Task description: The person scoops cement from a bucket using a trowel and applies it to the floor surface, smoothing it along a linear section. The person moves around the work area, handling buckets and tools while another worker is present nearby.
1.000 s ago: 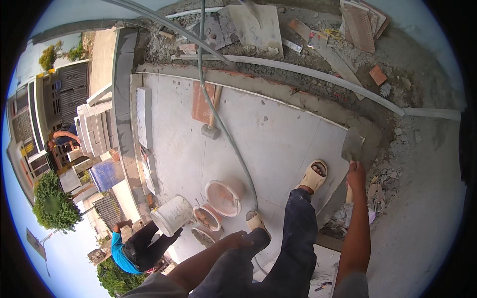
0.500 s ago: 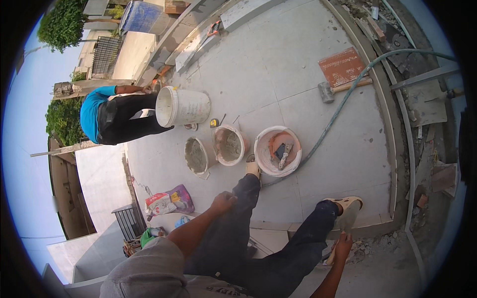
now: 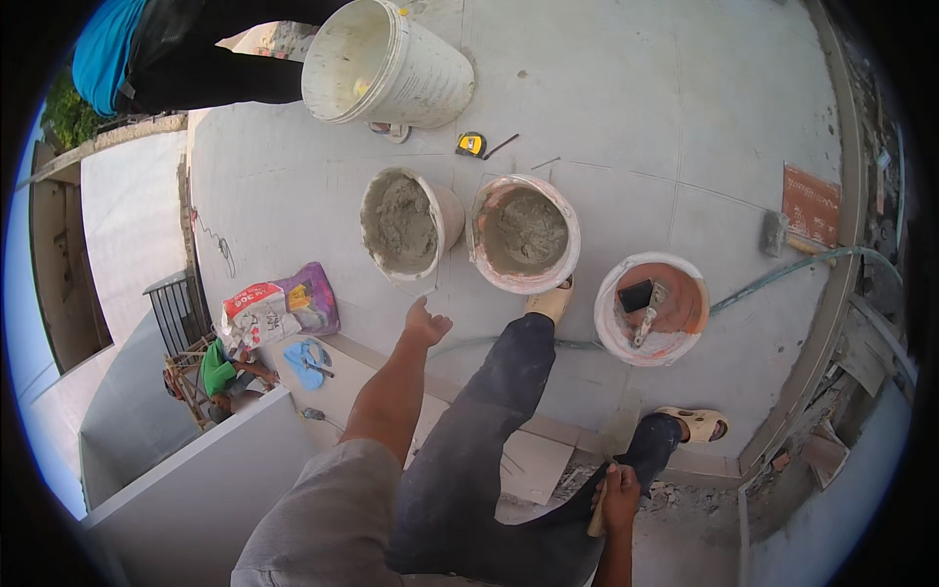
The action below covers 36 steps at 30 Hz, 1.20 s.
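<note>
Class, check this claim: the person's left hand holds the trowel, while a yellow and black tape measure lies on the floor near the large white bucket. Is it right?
Not quite: the right hand, not the left, holds the trowel, as the head view shows. The tape measure does lie on the floor near the large white bucket.

Grey tiled floor (image 3: 606, 117), mortar buckets (image 3: 449, 211), tape measure (image 3: 470, 145)

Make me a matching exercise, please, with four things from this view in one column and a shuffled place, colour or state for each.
Things:
1. Right hand
2. Tape measure
3. Mallet
4. Plastic sack

Descriptions:
A. Next to a reddish tile
B. Closed around a trowel
C. Purple, red and white
D. Yellow and black

Right pairs: 1-B, 2-D, 3-A, 4-C
</note>
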Each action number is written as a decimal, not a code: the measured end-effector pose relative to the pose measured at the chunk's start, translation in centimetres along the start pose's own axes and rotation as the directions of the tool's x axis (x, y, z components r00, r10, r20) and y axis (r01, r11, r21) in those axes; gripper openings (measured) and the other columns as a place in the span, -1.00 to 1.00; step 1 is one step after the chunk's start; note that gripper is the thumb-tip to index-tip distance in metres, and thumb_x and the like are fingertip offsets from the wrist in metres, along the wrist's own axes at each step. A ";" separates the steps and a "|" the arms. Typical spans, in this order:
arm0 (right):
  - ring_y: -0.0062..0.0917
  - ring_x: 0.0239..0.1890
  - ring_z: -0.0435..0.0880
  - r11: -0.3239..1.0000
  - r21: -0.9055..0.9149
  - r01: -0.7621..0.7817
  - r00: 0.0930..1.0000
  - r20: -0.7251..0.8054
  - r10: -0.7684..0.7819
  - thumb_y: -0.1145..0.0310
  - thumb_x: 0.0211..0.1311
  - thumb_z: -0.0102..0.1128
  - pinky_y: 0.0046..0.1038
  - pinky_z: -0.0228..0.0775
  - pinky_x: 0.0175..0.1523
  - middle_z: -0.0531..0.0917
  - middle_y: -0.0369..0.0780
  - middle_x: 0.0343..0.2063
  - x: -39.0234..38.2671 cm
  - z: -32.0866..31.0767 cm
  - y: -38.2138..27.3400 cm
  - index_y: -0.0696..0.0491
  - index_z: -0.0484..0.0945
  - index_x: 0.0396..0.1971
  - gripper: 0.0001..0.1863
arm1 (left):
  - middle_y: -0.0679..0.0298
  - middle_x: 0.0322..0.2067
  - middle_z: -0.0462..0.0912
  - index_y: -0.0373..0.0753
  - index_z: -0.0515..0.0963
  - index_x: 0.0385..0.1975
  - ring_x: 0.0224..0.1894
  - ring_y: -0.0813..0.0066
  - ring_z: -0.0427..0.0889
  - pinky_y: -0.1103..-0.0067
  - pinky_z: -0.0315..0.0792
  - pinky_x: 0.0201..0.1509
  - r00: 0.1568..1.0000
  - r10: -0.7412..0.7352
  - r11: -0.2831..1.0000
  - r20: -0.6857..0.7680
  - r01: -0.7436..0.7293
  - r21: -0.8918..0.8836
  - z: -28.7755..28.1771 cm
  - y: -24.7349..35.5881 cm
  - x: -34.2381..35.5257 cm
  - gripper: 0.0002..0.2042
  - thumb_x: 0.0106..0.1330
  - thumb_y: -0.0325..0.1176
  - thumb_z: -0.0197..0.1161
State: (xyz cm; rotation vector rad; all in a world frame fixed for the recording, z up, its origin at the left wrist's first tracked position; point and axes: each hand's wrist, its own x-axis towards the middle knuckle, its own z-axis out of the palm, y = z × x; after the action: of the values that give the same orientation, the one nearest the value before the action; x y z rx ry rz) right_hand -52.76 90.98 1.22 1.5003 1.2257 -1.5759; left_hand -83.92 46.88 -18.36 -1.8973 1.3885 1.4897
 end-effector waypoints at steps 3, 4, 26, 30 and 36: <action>-0.60 -0.72 0.51 0.998 -0.057 -0.016 1.000 0.017 0.017 0.11 0.53 0.09 -0.49 0.39 -0.65 0.52 -0.28 -0.62 0.1 1.7 -1.3 0.08 0.43 -0.29 -0.68 | -0.08 0.48 0.08 -0.38 -0.21 0.53 0.57 0.03 0.01 0.14 -0.03 0.62 0.993 -0.064 0.922 0.101 0.098 -0.375 -0.8 2.0 5.7 -0.18 0.55 0.08 -0.04; -0.61 -0.71 0.51 0.996 -0.083 -0.011 1.000 -0.007 0.010 0.12 0.53 0.09 -0.49 0.38 -0.64 0.52 -0.28 -0.62 0.4 1.6 -1.4 0.09 0.43 -0.30 -0.68 | -0.07 0.44 0.13 -0.38 -0.18 0.52 0.55 0.04 0.06 0.14 -0.01 0.61 0.990 -0.083 0.878 0.118 0.129 -0.461 0.2 2.1 6.3 -0.19 0.55 0.09 -0.04; -0.59 -0.69 0.50 0.958 0.280 -0.066 0.933 -0.322 0.158 0.16 0.48 0.15 -0.45 0.40 -0.60 0.53 -0.27 -0.59 -6.5 -17.8 8.3 0.20 0.50 -0.17 -0.66 | 0.47 -0.83 0.03 -0.05 0.31 -0.64 -0.80 0.54 0.01 0.45 0.32 -0.52 0.919 0.325 0.946 0.225 -0.311 -0.095 -0.3 9.8 -43.7 -0.56 0.56 -0.08 0.09; -0.59 -0.71 0.49 0.893 0.435 -0.119 0.890 -0.353 0.290 0.17 0.48 0.15 -0.43 0.39 -0.62 0.53 -0.26 -0.61 -8.5 -21.1 13.9 0.21 0.52 -0.16 -0.67 | 0.42 -0.36 0.33 -0.07 0.47 -0.06 -0.32 0.50 0.30 0.43 0.43 -0.22 0.760 0.486 0.682 0.431 -0.638 0.357 -3.1 7.8 -54.8 -0.80 0.51 -0.14 0.19; -0.53 -0.71 0.51 0.805 0.588 -0.082 0.908 -0.289 0.304 0.21 0.46 0.12 -0.40 0.42 -0.62 0.52 -0.23 -0.59 -8.4 -25.0 21.9 0.14 0.46 -0.17 -0.73 | 0.50 -0.77 0.00 0.02 0.16 -0.66 -0.76 0.59 -0.03 0.56 0.10 -0.55 0.814 0.250 0.656 0.525 -0.541 0.526 11.4 -10.8 -68.2 -0.51 0.61 -0.03 -0.01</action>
State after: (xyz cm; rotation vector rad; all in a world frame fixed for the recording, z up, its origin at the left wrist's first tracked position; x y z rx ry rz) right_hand -21.86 104.69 7.15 2.3182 0.7610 -1.6388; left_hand -78.34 92.51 34.43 -0.7999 1.8704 1.2137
